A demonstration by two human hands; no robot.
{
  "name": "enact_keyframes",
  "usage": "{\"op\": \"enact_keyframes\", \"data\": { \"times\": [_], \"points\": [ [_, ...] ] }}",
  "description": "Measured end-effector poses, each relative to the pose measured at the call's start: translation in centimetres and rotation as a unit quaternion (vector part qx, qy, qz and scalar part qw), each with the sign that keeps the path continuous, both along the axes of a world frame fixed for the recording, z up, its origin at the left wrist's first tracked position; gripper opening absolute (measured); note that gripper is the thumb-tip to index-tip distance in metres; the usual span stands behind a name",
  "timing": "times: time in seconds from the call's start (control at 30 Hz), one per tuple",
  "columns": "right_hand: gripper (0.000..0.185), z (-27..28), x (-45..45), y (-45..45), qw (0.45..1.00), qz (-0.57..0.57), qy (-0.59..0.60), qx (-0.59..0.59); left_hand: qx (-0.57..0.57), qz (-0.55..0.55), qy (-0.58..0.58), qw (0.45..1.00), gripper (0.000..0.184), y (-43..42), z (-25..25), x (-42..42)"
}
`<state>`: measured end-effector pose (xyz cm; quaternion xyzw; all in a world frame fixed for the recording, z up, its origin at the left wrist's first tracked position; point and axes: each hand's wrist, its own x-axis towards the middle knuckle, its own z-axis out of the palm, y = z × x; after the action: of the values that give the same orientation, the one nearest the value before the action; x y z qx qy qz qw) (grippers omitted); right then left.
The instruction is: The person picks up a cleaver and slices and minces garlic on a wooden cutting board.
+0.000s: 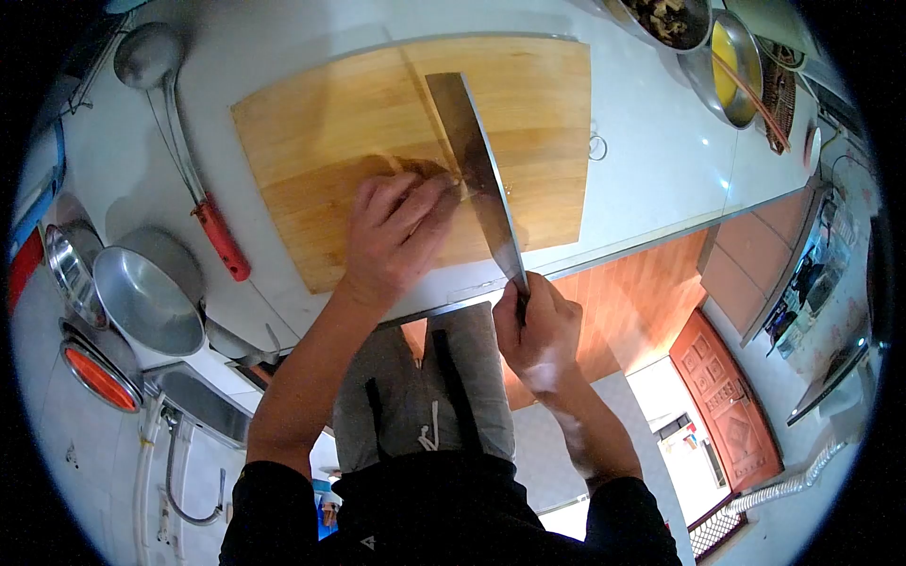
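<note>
A wooden cutting board [543, 123] lies on the white counter in front of me. My right hand [541, 330] is closed round the handle of a cleaver [477, 156], whose broad blade reaches diagonally across the board. On the left side of the blade, my left hand [396, 231] rests on the board with its fingers curled and bunched close to the steel. Something small seems to be under those fingertips, but they cover it and its kind cannot be made out. Tiny bits lie just right of the blade.
Left of the board lie a metal ladle [151, 57] and a red handle [222, 243]. A metal pot [151, 300] stands near the sink [198, 401]. At the back right are a bowl of yellow liquid [725, 66] with chopsticks [755, 99] and a bowl of dark chopped pieces [665, 21].
</note>
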<state>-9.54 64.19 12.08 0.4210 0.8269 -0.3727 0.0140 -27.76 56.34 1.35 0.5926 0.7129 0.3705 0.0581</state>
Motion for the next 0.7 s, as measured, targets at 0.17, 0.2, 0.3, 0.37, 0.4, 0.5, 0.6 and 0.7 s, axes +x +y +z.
{"op": "enact_keyframes", "data": {
  "times": [0.17,0.2,0.3,0.37,0.4,0.5,0.6,0.7],
  "points": [
    [0.01,0.7,0.8,0.2,1.0,0.008,0.008,-0.013,0.014,0.009,-0.023,1.0,0.036,0.1,-0.1,0.4],
    [0.01,0.6,0.8,0.2,1.0,0.009,0.009,-0.013,0.014,0.007,-0.019,1.0,0.036,0.1,-0.1,0.3],
    [0.01,0.5,0.7,0.1,1.0,0.009,-0.001,-0.019,0.006,-0.002,-0.013,1.0,0.036,0.1,0.2,0.0],
    [0.01,0.2,0.7,-0.1,1.0,0.004,0.009,-0.022,-0.002,-0.009,-0.012,1.0,0.037,0.1,0.3,0.0],
    [0.01,0.0,0.6,-0.2,1.0,0.004,0.008,-0.023,0.0,-0.007,-0.017,1.0,0.037,0.1,0.3,0.0],
    [0.01,-0.5,0.4,-0.2,1.0,0.025,0.005,0.007,0.0,-0.006,-0.02,1.0,0.037,0.1,0.4,-0.1],
    [0.01,-0.2,0.6,-0.2,0.999,0.029,-0.02,0.0,0.002,-0.005,-0.024,1.0,0.038,0.0,0.2,0.0],
    [0.009,0.0,0.8,0.2,1.0,0.016,0.0,-0.006,0.008,-0.001,-0.025,1.0,0.038,0.1,0.1,0.0]
  ]
}}
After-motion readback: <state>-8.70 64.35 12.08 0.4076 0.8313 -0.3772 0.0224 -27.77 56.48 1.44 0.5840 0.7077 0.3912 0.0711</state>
